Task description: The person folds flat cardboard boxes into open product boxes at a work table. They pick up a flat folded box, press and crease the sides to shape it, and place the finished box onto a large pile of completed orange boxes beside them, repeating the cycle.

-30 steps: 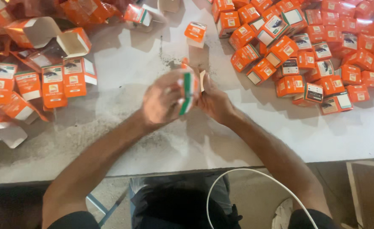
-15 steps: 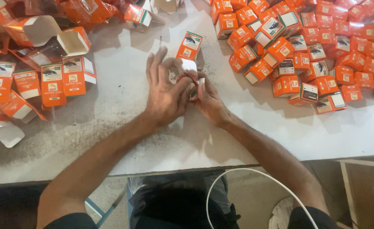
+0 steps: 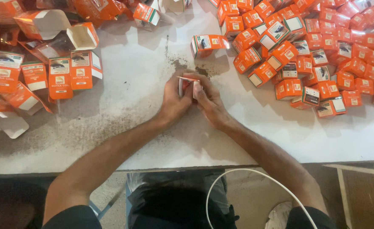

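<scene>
At the far left of the white tabletop (image 3: 144, 89) lies a group of flat orange cartons (image 3: 60, 76), not folded, some side by side and some partly over each other. Behind them, near the top left corner, stand two open orange boxes (image 3: 82, 36) with white inside. The tabletop has dark dusty marks in the middle area.

In the centre both hands meet over the tabletop. The left hand (image 3: 175, 98) is closed around a small orange and white box (image 3: 188, 86), with its fingers wrapped on the left side of it. The right hand (image 3: 208, 99) is just beside, touching the same box from the right side, its fingers bent and pressed on it. So the small box is clamped between the two hands, a little above or on the tabletop; I cannot tell which. Most of the box is hidden by the fingers.

Just behind the hands one single closed orange box (image 3: 206, 43) lies on its side, apart from the others. To the right a big heap of small closed orange boxes (image 3: 314, 59) covers the tabletop up to the right edge.

At the bottom, a white cable (image 3: 221, 182) curves below the tabletop edge
</scene>
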